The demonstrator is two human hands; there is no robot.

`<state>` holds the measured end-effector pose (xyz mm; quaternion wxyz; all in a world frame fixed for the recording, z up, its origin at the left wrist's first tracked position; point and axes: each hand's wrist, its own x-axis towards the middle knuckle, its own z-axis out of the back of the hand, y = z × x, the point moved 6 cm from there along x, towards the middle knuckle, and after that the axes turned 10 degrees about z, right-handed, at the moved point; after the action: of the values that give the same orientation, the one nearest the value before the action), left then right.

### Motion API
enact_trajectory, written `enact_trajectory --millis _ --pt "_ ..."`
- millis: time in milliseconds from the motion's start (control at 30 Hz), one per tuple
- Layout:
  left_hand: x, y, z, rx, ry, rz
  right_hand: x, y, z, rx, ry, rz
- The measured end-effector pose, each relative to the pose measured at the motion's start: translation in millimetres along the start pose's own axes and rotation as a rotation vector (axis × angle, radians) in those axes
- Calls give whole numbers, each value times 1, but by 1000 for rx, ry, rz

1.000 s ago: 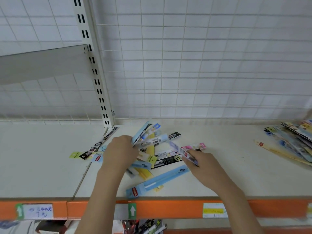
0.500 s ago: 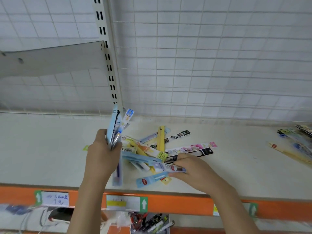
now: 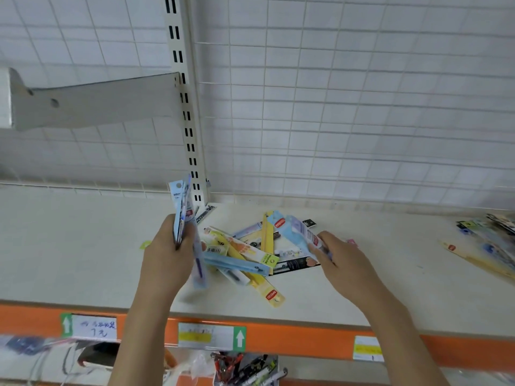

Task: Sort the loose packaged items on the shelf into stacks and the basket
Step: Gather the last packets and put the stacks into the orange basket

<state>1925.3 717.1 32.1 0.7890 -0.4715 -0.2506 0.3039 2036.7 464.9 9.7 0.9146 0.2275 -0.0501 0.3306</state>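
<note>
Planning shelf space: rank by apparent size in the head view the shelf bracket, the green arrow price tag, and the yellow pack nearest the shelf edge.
1. Shelf bracket, largest.
2. Green arrow price tag.
3. Yellow pack, smallest, though partly buried under other packs, so unsure against the tag.

White wire-grid back panel (image 3: 348, 107), slotted upright (image 3: 184, 112), grey bracket (image 3: 94, 103), cream shelf (image 3: 69, 246), orange edge (image 3: 292, 341)

Over the shelf (image 3: 83, 246), near its front edge, the left hand (image 3: 167, 257) grips an upright bundle of packets (image 3: 182, 210). The right hand (image 3: 342, 263) pinches a light-blue packet (image 3: 299, 232) above the loose pile (image 3: 250, 254) at mid-shelf. Another heap (image 3: 487, 243) lies at the right edge.
</note>
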Motion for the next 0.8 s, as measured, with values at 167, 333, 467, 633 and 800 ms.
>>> enact_trajectory --millis 167,333,467,633,800 --pt "5 7 10 -110 17 87 7 4 -3 -19 -127 -20" --pt "8 16 28 22 -29 66 18 16 -12 153 -139 -7" --pt "16 34 40 165 -84 123 24 23 -20 235 -173 -24" --pt "23 34 38 224 -20 82 28 37 -18 294 -262 -24" --pt "24 34 7 289 198 11 29 29 -21 202 -253 -86"
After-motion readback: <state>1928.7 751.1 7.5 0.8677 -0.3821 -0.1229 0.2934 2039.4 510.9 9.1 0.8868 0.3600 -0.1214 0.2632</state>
